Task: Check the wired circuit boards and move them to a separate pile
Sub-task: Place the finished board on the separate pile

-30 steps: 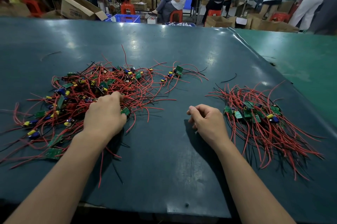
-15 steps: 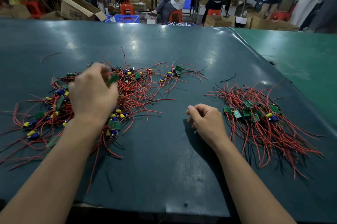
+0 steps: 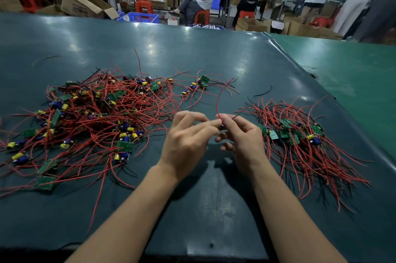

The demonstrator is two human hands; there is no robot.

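Red wires everywhere on this dark green table (image 3: 214, 48). Both hands are up over the middle of it, a bit toward the near edge, working on one small wired board (image 3: 222, 126) that's mostly hidden between the fingers. The left hand (image 3: 188, 136) pinches it from its side with thumb and forefinger, the right hand (image 3: 241, 134) pinches the other end, and a red lead (image 3: 218, 102) sticks up from the pinch toward the far edge. The big unchecked pile (image 3: 90, 112) sprawls toward the left edge, and the checked pile (image 3: 300, 138) sits toward the right edge, boards bunched together with wires fanning to the near-right corner.

My take for doing this step right: turn the board slowly so both faces show, give each lead a light tug at the solder joint instead of yanking, and keep it lifted so its wires don't snag the big tangle. Then lay it on the right-hand pile, wires running the same way as the rest.
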